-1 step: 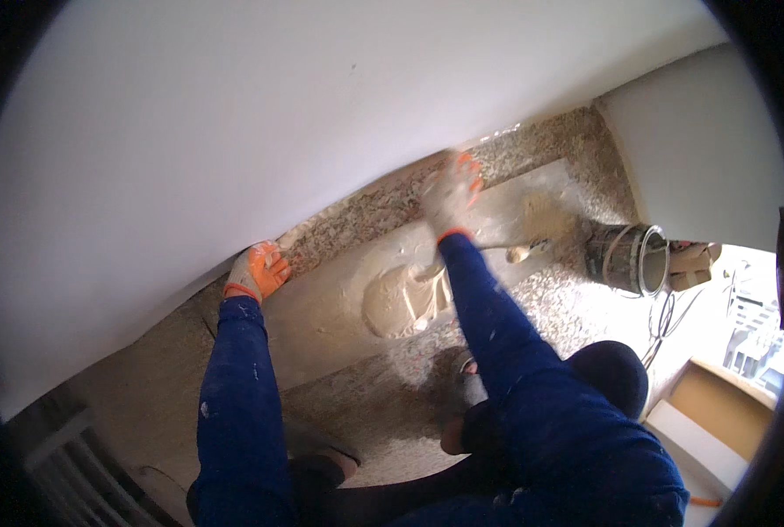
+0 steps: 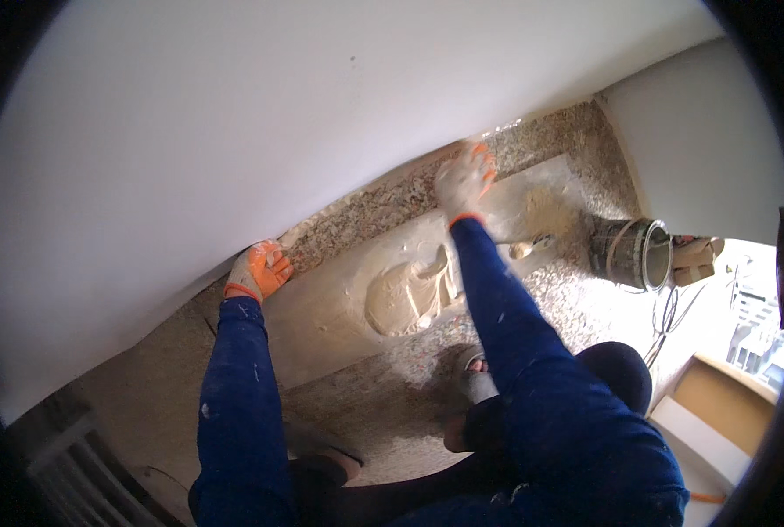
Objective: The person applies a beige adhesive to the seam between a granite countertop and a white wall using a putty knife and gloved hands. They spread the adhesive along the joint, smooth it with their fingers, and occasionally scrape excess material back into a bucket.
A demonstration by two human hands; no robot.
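A large white surface (image 2: 260, 114), a wall or panel, fills the upper view and meets the floor along a slanting lower edge. At the left part of that edge is my left hand (image 2: 258, 268), in a white glove with orange fingers, closed with its fingers curled. My right hand (image 2: 465, 183), gloved alike and smeared with pale paste, is closed at the edge farther right; what it grips is hidden. Beneath my hands lies a pale board or sheet (image 2: 313, 338), with a mound of beige paste (image 2: 401, 299) on it. A tool with a light rounded handle (image 2: 521, 250) lies near its right end.
A paste-smeared bucket (image 2: 625, 252) lies or leans at the right, beside cardboard (image 2: 697, 260) and black cables (image 2: 666, 321). An open box (image 2: 721, 395) is at the lower right. Speckled floor (image 2: 370, 400) shows around my feet. A grey slatted object (image 2: 76, 465) stands lower left.
My right hand has shifted slightly right and up along the white surface's lower edge, uncovering more of the paste mound. My left hand has stayed in place.
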